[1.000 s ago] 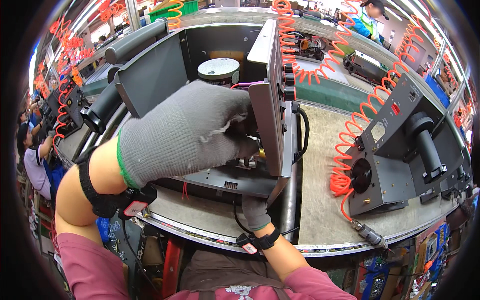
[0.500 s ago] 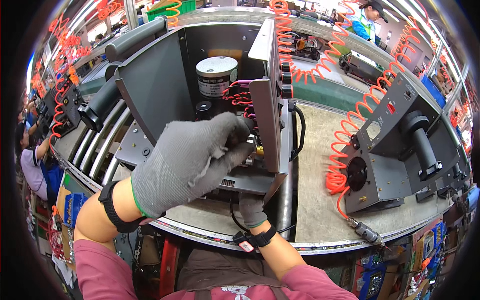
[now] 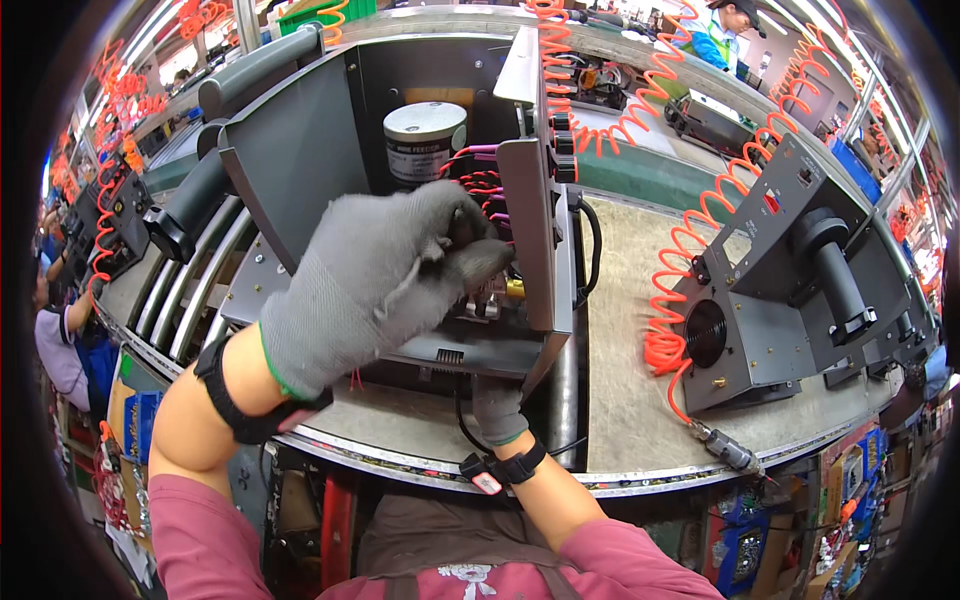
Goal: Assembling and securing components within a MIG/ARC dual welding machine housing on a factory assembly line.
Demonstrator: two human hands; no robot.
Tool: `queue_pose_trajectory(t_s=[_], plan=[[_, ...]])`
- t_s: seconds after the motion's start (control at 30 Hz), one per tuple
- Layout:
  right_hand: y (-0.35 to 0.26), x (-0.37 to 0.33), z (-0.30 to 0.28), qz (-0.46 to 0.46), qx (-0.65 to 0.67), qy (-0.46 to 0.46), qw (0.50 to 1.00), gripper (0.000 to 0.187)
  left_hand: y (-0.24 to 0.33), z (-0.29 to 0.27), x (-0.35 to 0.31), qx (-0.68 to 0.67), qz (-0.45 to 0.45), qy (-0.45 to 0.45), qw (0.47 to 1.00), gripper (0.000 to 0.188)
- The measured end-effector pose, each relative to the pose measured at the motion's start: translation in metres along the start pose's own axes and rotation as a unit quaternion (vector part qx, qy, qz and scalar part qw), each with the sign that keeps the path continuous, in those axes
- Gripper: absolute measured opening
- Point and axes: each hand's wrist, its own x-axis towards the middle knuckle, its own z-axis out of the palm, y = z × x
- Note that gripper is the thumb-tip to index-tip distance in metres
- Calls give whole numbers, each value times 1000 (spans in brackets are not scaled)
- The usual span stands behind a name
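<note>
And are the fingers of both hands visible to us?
No, the left hand shows fingers, but the right hand has its fingers hidden by the grey housing.

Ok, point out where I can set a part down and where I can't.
Bare worktop lies between the open grey enclosure and the coiled orange air hose. Crowded: inside the enclosure, around the gloved left hand, red wires and silver-topped cylinder.

My left fingers [image 3: 480,264]: curled, inside the open grey housing [image 3: 300,160]
Red wires [image 3: 483,187]: just beyond these fingers
Canister [image 3: 422,150]: farther beyond them
</note>
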Motion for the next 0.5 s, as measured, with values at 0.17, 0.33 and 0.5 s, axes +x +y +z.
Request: queue_pose_trajectory(t_s=[0.17,0.33,0.5], plan=[[-1,-20,-11,-4,-11,1,1000,26,7,2,-9,56,54,-11,997,21],[2,-7,-5,-5,-26,-5,1000,26,-3,7,-11,-50,28,52,997,16],[1,-18,-10,-5,-39,-8,999,27,5,-5,-14,-38,-16,-21,999,15]])
